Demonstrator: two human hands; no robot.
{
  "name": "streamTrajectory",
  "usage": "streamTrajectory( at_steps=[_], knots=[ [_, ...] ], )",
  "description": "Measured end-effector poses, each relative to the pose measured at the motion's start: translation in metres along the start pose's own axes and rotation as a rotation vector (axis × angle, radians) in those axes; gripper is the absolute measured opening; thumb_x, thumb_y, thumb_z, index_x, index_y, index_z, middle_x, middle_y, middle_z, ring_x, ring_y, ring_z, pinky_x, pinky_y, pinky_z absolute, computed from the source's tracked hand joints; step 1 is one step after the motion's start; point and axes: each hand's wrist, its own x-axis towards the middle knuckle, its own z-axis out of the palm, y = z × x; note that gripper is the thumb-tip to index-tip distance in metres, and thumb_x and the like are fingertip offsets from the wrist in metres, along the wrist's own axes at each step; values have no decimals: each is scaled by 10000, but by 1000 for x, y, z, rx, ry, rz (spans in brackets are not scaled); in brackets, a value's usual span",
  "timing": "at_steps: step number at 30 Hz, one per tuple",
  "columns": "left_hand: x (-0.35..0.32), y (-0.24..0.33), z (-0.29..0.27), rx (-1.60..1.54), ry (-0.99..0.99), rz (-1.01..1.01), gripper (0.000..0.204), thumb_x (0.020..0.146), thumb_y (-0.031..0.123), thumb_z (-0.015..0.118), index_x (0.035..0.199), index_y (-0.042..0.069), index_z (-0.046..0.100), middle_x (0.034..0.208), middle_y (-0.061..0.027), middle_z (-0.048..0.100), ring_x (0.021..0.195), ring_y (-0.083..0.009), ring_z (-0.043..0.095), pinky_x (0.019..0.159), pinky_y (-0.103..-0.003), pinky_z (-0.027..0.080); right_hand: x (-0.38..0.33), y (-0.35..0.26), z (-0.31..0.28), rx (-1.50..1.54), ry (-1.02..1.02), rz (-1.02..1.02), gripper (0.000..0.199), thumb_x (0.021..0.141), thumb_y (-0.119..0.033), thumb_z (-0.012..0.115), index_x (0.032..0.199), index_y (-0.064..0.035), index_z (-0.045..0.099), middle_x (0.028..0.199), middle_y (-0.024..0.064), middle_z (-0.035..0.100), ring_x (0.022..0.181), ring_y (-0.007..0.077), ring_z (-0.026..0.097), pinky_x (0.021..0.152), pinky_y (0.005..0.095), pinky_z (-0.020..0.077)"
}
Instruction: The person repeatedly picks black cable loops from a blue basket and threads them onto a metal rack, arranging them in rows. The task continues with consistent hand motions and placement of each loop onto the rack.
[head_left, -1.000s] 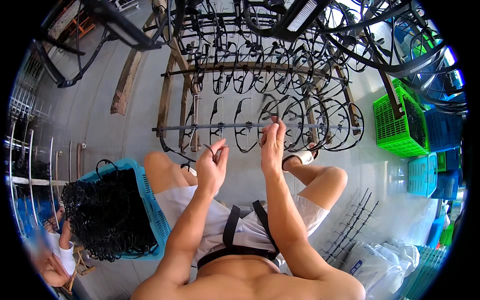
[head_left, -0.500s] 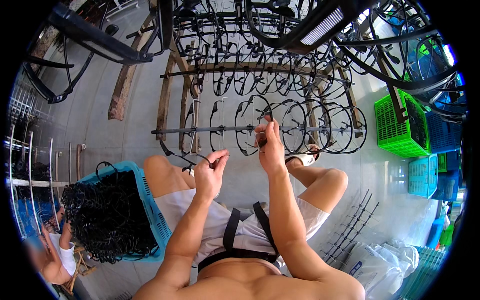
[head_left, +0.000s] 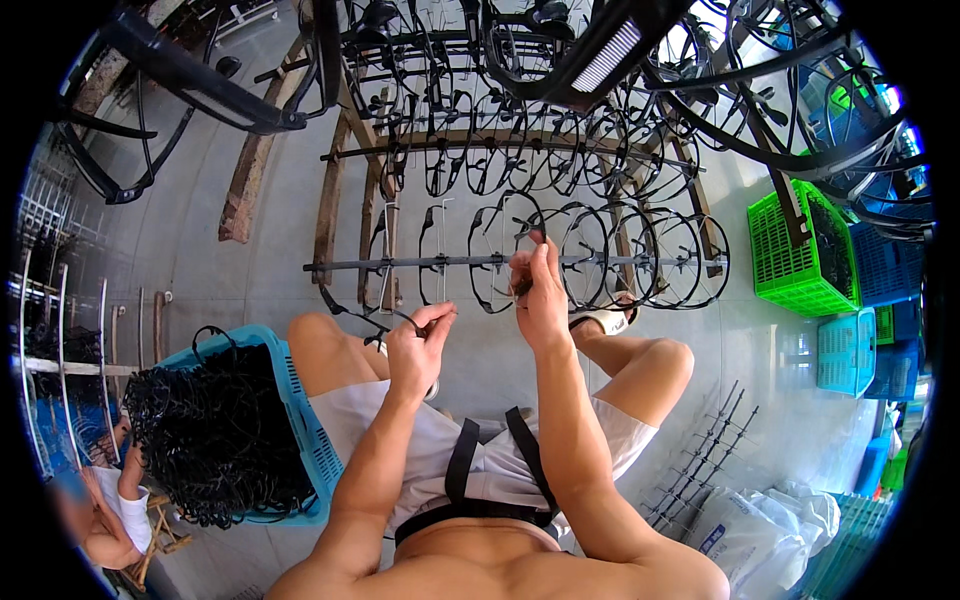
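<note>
My right hand (head_left: 540, 290) is raised to the metal rod (head_left: 400, 264) and pinches a black wire ring (head_left: 500, 262) hanging on it. My left hand (head_left: 420, 345) sits lower, above my left knee, with its fingertips closed on a loose black wire ring (head_left: 370, 318). Several more black rings (head_left: 640, 255) hang in a row along the rod to the right. A blue basket (head_left: 300, 410) heaped with black wire rings stands by my left thigh.
More rods loaded with rings hang on the wooden frame (head_left: 330, 200) behind. Green (head_left: 795, 250) and blue crates (head_left: 845, 350) stand at the right. White sacks (head_left: 750, 530) and bare metal racks (head_left: 700, 470) lie lower right. Another person (head_left: 100, 510) crouches at lower left.
Both hands have risen a little toward the rod. The right hand now pinches a ring on the rod, and the left hand has closed on its loose ring.
</note>
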Motion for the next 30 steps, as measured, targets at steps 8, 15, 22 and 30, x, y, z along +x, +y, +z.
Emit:
streamTrajectory(
  at_steps=[8, 15, 22, 30],
  knots=[
    [1, 2, -1, 11, 4, 5, 142, 829, 44, 654, 966, 6, 669, 862, -66, 700, 721, -85, 617, 679, -216, 486, 1, 6, -3, -13, 24, -3, 375, 989, -370, 402, 1252, -105, 427, 807, -27, 500, 675, 60, 377, 592, 213, 324],
    [1, 2, 1, -1, -1, -21, 146, 835, 61, 653, 969, 6, 671, 868, -59, 700, 721, -83, 609, 678, -216, 484, -4, 7, -6, 50, -11, -14, 359, 990, -348, 410, 1250, -101, 433, 801, -32, 497, 677, 63, 373, 605, 214, 323],
    [4, 3, 1, -29, -21, -36, 146, 838, 50, 651, 973, -4, 663, 882, -74, 696, 761, -94, 624, 708, -215, 490, -6, 14, -16, -12, -165, -44, 364, 999, -276, 399, 1293, -62, 405, 838, -35, 437, 705, 70, 367, 634, 217, 334],
    [15, -7, 9, -202, 21, 4, 146, 839, 89, 668, 966, 19, 677, 859, -69, 703, 689, -70, 598, 635, -199, 466, -34, 31, -30, -48, -143, -246, 297, 913, -60, 543, 1194, 32, 524, 999, 4, 487, 847, 93, 506, 751, 235, 408]
  ],
)
